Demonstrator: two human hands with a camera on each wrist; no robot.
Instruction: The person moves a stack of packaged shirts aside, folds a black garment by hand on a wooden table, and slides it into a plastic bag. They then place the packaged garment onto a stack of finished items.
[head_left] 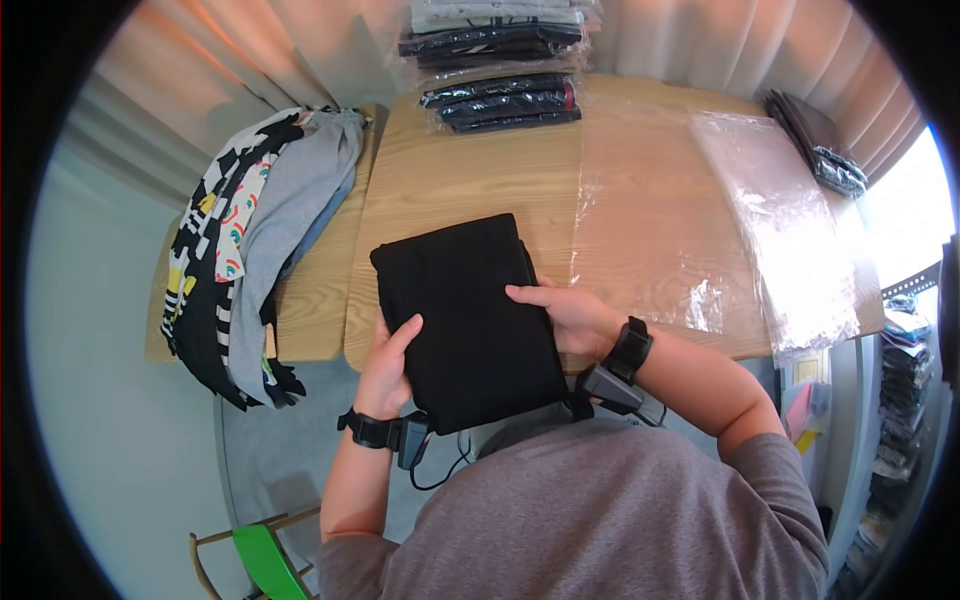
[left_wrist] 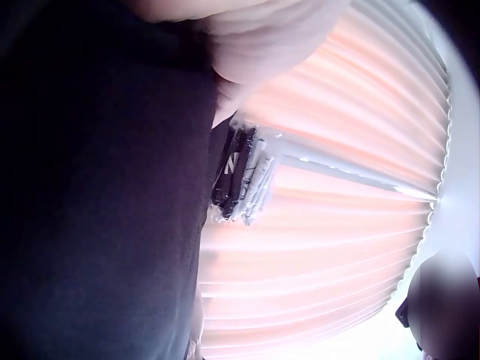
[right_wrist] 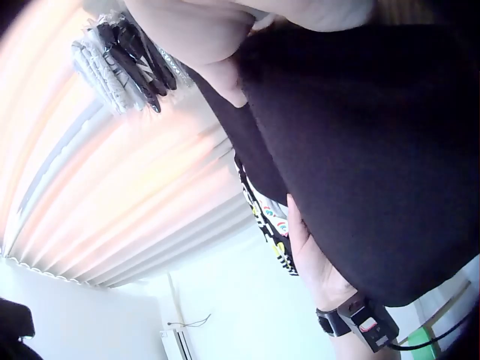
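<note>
A folded black garment (head_left: 465, 325) is held up in front of the body, over the table's near edge. My left hand (head_left: 385, 368) grips its left side, thumb on the upper face and the other fingers hidden beneath. On the opposite side my right hand (head_left: 577, 318) holds it the same way, thumb lying across the edge. In the left wrist view the black cloth (left_wrist: 97, 202) fills the left half. From the right wrist the cloth (right_wrist: 367, 165) shows close up, with the left hand (right_wrist: 319, 262) at its far edge.
Clear plastic bags (head_left: 650, 220) lie flat on the right of the wooden table (head_left: 450, 180). A stack of bagged garments (head_left: 500, 70) stands at the back. Loose clothes (head_left: 300, 190) drape over the left end. A dark bagged pile (head_left: 815, 145) sits at the far right corner.
</note>
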